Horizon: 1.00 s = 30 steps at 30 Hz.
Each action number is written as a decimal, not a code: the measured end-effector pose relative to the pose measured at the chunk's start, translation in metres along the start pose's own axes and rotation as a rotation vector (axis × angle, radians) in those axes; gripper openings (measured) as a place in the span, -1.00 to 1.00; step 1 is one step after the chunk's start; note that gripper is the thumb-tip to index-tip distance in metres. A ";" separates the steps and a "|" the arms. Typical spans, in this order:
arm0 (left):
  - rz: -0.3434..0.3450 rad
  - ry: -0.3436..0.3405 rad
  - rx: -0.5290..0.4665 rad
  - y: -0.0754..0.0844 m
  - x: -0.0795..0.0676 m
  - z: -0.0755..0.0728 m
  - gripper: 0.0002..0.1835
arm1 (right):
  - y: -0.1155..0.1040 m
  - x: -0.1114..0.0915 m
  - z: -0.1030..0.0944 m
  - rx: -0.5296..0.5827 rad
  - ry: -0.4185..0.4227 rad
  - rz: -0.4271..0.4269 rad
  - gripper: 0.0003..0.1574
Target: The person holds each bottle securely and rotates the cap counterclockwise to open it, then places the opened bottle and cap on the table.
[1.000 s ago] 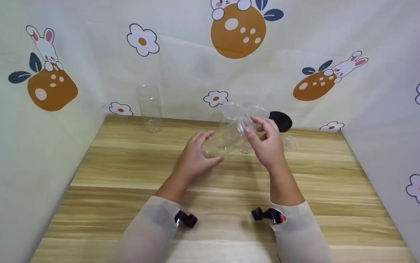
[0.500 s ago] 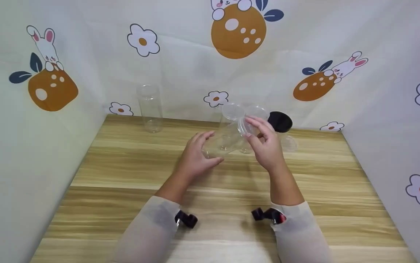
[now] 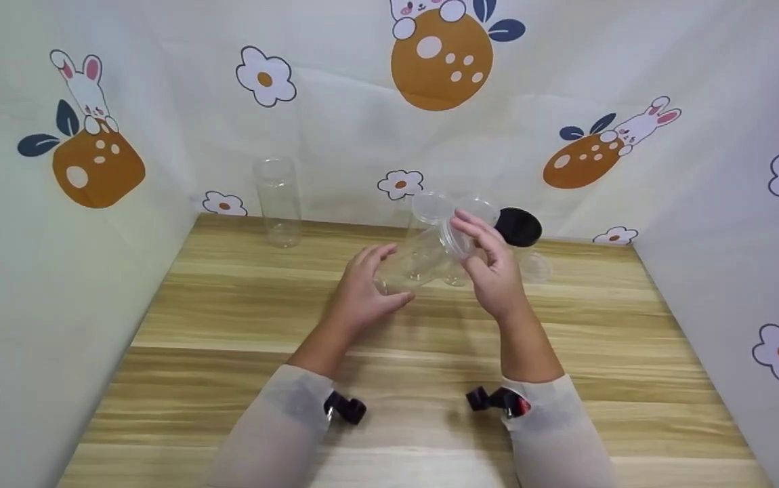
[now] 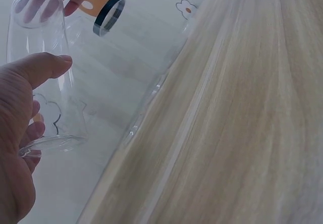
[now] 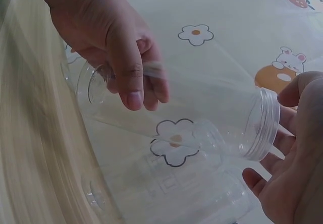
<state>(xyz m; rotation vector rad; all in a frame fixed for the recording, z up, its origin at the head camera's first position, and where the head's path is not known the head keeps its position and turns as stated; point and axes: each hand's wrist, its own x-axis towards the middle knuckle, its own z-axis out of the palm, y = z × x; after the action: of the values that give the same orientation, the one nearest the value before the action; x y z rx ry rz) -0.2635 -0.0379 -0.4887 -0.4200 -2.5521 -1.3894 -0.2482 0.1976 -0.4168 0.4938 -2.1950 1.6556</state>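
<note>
A clear cylindrical jar (image 3: 416, 261) is held tilted above the table, its upper end toward the right. My left hand (image 3: 362, 285) grips its lower body, thumb across the near side in the left wrist view. At the upper end is a clear lid (image 3: 456, 237), which looks seated on the rim. My right hand (image 3: 498, 271) is at this lid, its fingers fairly straight over the far edge and its thumb by the near edge. In the right wrist view the right fingers (image 5: 285, 143) spread behind the clear lid; firm contact is hard to judge.
Two clear jars (image 3: 432, 207) stand close behind the held jar, partly hidden. Beside them is a jar with a black lid (image 3: 519, 227). Another clear jar (image 3: 278, 203) stands at the back left. A patterned cloth wall (image 3: 335, 135) borders the wooden table (image 3: 240, 325).
My right fingers have shifted left over the lid and straightened, and the thumb has drawn back from its near side. The left hand and the jar have hardly moved.
</note>
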 end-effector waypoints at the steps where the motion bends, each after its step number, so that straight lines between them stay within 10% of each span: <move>1: 0.004 0.000 0.000 0.000 0.000 0.000 -0.04 | 0.000 0.000 0.000 -0.012 0.006 -0.003 -0.35; 15: 0.020 -0.005 0.014 0.002 -0.001 0.001 -0.06 | 0.001 0.001 -0.001 -0.203 0.133 0.102 -0.49; 30: 0.010 0.003 0.012 0.000 -0.001 0.001 -0.04 | -0.001 0.000 0.000 0.000 0.009 -0.004 -0.41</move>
<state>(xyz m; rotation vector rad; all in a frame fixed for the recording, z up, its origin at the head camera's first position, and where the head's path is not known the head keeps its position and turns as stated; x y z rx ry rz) -0.2628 -0.0370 -0.4893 -0.4273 -2.5510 -1.3695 -0.2481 0.1974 -0.4162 0.4896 -2.1858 1.6523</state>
